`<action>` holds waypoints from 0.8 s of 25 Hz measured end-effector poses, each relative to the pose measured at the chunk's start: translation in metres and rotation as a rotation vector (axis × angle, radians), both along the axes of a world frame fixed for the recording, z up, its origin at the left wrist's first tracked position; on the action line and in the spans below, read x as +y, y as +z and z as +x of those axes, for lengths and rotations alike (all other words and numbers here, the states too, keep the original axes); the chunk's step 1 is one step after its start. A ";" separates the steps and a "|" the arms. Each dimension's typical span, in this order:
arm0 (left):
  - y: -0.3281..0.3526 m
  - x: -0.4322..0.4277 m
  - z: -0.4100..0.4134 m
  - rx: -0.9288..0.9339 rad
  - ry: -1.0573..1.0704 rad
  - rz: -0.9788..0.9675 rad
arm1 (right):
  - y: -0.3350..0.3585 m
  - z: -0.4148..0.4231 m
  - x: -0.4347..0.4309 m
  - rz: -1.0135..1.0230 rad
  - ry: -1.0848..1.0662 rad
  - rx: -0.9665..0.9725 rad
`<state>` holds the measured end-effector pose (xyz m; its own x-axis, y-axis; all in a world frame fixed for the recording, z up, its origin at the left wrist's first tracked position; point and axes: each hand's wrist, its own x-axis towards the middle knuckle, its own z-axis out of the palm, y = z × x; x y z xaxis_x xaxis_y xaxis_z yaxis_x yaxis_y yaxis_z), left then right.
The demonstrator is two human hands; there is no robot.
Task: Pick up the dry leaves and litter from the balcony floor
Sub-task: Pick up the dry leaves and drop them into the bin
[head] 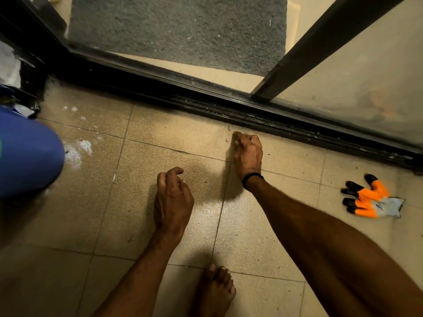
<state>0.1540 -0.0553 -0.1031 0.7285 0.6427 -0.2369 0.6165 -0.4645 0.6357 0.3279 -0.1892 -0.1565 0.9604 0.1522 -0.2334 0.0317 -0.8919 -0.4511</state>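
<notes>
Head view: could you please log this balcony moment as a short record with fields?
right hand: grip closed in a fist low at the floor, beside small leaf bits
left hand: fingers curled, contents not visible
floor: beige tiles, white stains at left
glove: orange and grey, lying unused at right
door track: dark, dusty
</notes>
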 end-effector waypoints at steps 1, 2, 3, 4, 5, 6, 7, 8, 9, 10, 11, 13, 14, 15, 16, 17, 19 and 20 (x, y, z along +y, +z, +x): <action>-0.002 0.000 0.000 -0.003 0.001 -0.005 | -0.001 0.000 0.002 -0.004 0.036 0.005; -0.005 0.000 0.000 -0.002 0.004 -0.002 | -0.002 0.000 0.004 -0.001 0.078 0.009; -0.006 0.000 0.000 -0.002 0.000 0.001 | -0.008 0.002 0.003 0.004 0.126 -0.003; -0.006 -0.001 0.000 -0.001 -0.004 0.000 | -0.010 0.003 0.003 0.017 0.131 -0.020; -0.008 -0.002 0.000 0.000 -0.010 0.000 | -0.013 0.006 0.002 -0.025 0.163 -0.084; -0.009 -0.002 0.000 0.003 -0.013 -0.003 | -0.014 0.007 -0.001 -0.059 0.194 -0.120; -0.009 -0.003 -0.001 0.000 -0.018 -0.005 | -0.014 0.005 -0.002 -0.052 0.199 -0.142; -0.009 -0.004 -0.002 0.002 -0.021 -0.006 | -0.012 0.003 -0.002 -0.033 0.172 -0.118; -0.010 -0.005 -0.003 0.002 -0.020 -0.011 | -0.014 -0.002 -0.003 0.000 0.164 -0.095; -0.009 -0.005 -0.004 0.000 -0.018 -0.016 | -0.012 -0.008 -0.005 0.016 0.178 -0.068; -0.009 -0.006 -0.004 -0.002 -0.019 -0.020 | -0.013 -0.010 -0.009 0.008 0.184 -0.079; -0.008 -0.007 -0.005 -0.001 -0.021 -0.024 | -0.011 -0.012 -0.011 0.118 0.060 -0.040; -0.009 -0.008 -0.005 0.002 -0.021 -0.026 | -0.006 -0.010 -0.010 0.147 0.005 -0.016; -0.009 -0.007 -0.006 0.003 -0.019 -0.028 | -0.004 -0.010 -0.007 0.160 -0.015 -0.025; -0.009 -0.006 -0.006 0.005 -0.012 -0.034 | -0.002 -0.009 -0.006 0.154 0.004 -0.024; -0.009 -0.005 -0.006 0.010 -0.003 -0.039 | -0.003 -0.007 -0.006 0.158 0.031 -0.028; -0.011 -0.004 -0.006 0.019 0.005 -0.037 | -0.005 -0.004 0.000 0.223 0.033 -0.024; -0.011 -0.004 -0.006 0.018 0.002 -0.032 | -0.006 -0.003 0.002 0.266 0.031 0.000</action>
